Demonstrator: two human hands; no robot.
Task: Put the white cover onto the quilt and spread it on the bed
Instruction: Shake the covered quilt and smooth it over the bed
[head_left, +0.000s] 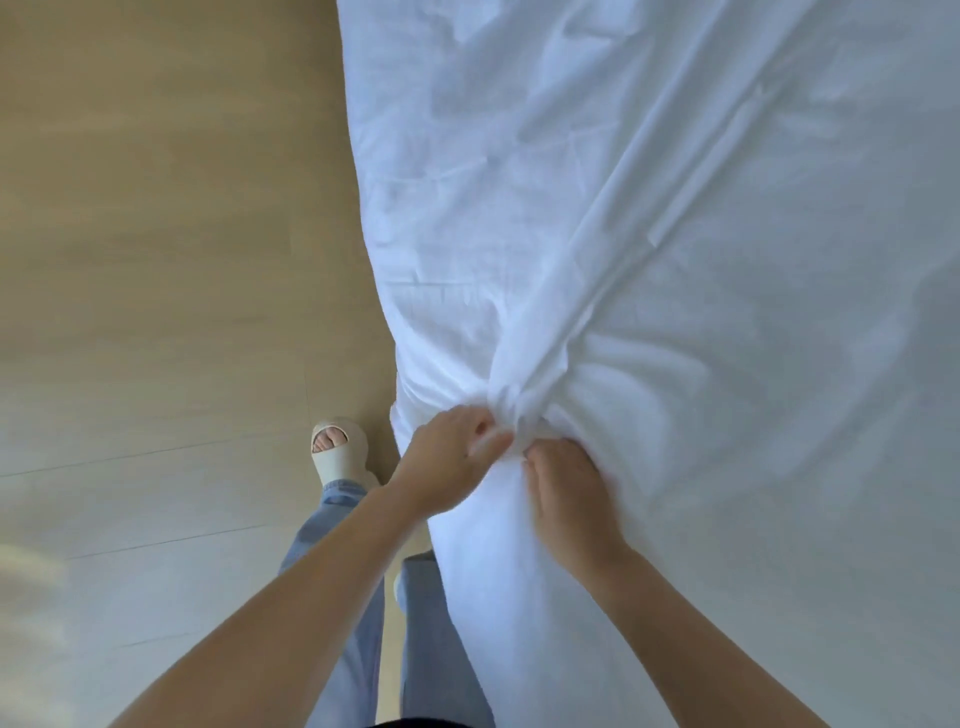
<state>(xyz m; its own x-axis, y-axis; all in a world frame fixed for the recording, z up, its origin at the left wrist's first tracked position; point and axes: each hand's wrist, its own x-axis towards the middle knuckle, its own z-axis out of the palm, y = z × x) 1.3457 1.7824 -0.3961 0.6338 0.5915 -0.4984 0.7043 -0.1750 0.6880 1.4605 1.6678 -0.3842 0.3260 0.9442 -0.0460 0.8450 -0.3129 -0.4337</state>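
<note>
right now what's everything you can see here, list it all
white cover: one, white, creased, fills the centre and right, gathered into a bunch at the near edge
floor: one, pale wood tone, left side
sandal: one plainly seen, cream, open toe, on the floor left of the cover
trousers: one pair, light blue, bottom centre
left grip: one bare hand, pinches the bunch from the left
right grip: one bare hand, fingers curled into the cover right beside the left
</note>
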